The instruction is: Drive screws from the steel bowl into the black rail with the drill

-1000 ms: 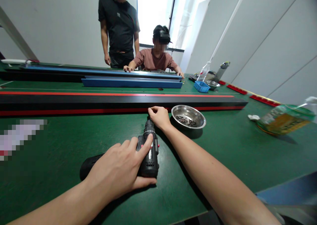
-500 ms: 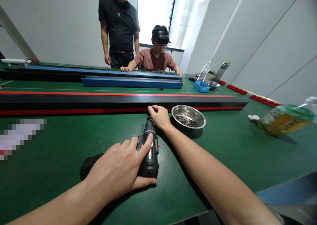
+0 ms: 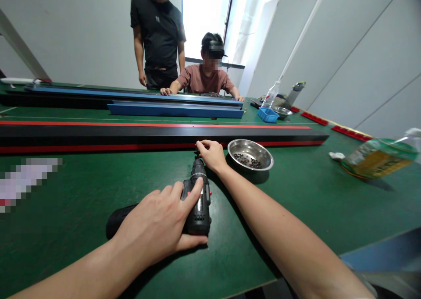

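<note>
A black cordless drill point(image 3: 199, 213) lies on its side on the green table, its chuck pointing at a long black profile with red stripes point(image 3: 148, 135). My left hand point(image 3: 161, 215) is wrapped over the drill's body, thumb along its top and the handle sticking out to the left. At the drill's tip, against the profile's near side, my right hand point(image 3: 212, 155) has its fingertips pinched together. What they hold is too small to make out. Right beside that hand stands a steel bowl point(image 3: 268, 158) with many small dark screws point(image 3: 247, 160) in it.
Blue profiles point(image 3: 176, 109) lie across the far side, where a seated person point(image 3: 207, 79) rests both hands; another person point(image 3: 159, 36) stands behind. To the right are a blue basket point(image 3: 267, 115), a clear bottle point(image 3: 271, 95) and a large tipped plastic jar point(image 3: 378, 161).
</note>
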`<state>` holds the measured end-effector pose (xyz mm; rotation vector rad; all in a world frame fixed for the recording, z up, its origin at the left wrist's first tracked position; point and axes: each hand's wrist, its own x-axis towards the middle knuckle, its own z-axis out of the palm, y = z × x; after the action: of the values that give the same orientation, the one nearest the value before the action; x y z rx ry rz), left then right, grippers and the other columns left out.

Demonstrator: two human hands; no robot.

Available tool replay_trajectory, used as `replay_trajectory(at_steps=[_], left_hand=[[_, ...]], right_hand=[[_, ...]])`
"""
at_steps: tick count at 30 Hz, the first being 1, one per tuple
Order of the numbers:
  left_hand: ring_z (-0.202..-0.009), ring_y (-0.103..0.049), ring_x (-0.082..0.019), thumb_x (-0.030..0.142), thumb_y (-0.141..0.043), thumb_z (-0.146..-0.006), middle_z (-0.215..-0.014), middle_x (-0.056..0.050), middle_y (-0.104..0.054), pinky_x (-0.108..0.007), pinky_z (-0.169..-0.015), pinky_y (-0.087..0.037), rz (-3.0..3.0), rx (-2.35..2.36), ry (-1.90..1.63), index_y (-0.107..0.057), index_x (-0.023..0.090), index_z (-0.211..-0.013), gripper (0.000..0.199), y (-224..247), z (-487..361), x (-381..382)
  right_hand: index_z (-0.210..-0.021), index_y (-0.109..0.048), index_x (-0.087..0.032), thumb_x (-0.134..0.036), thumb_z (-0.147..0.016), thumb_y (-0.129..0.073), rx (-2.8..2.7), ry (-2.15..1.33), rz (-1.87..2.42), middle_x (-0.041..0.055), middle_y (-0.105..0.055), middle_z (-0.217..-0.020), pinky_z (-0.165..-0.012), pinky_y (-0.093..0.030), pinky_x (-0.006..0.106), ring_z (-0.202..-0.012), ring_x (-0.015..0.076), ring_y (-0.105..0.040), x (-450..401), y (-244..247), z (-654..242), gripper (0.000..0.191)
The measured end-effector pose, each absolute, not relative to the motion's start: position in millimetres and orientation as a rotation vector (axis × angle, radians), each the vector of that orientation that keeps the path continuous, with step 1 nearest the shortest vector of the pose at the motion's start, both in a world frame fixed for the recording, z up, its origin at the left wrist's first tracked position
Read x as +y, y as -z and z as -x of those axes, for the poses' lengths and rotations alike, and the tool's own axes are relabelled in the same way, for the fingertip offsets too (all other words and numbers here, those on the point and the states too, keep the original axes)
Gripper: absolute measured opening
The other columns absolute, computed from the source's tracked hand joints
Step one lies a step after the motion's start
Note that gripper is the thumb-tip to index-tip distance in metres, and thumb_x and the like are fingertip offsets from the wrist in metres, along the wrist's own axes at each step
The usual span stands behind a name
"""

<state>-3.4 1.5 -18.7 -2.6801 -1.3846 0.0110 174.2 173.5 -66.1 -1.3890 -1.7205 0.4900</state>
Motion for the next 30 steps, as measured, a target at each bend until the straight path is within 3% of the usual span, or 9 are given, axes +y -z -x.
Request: replay_trajectory(at_steps=[8, 30], left_hand=[[-0.092, -0.067, -0.032, 0.081, -0.047, -0.084, -0.114, -0.016, -0.063, -0.046, -0.079, -0.057, 2.684, -1.387, -0.008, -0.024, 0.023, -0.163, 0.100, 18.2, 1.8, 1.0], [-0.092, -0.066, -0.032, 0.081, -0.046, -0.085, -0.113, -0.015, -0.064, -0.046, -0.078, -0.057, 2.686, -1.383, -0.001, -0.025, 0.023, -0.162, 0.099, 18.7, 2.4, -0.4]], right_hand=[[-0.093, -0.081, -0.021, -0.048, -0.103, -0.044, -1.701, -0.525, 1.393, 0.0040, -0.079, -0.087, -0.075, -0.050, 0.025, -0.078, 0.0180, -0.073, 175.4, 67.2, -175.9, 0.047], [-0.098, -0.082, -0.022, -0.053, -0.106, -0.028, -1.666, -0.562, 1.410, 0.0050, -0.079, -0.089, -0.082, -0.051, 0.026, -0.086, 0.0191, -0.074, 173.8, 65.4, -177.0, 0.063]])
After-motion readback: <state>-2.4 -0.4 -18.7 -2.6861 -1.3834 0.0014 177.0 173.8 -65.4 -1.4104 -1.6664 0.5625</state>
